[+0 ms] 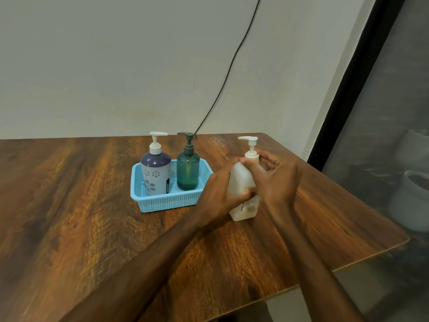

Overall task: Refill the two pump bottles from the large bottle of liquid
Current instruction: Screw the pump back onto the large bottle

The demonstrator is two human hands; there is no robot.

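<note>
Large bottle (240,180): is standing upright on the table (92,217), just right of the basket (167,201), wearing a white pump.
Left hand (219,196): is gripping the large bottle's body low down, fingers wrapping across its front.
Right hand (276,180): is pinching the large bottle's neck between thumb and fingers, just under the pump.
Basket: is sitting on the table, holding two smaller bottles upright.
Purple bottle (155,173): is standing in the basket's left half.
Teal bottle (188,173): is standing in the basket's right half, beside the purple bottle.
Cable (229,66): is hanging down the wall behind the table.
</note>
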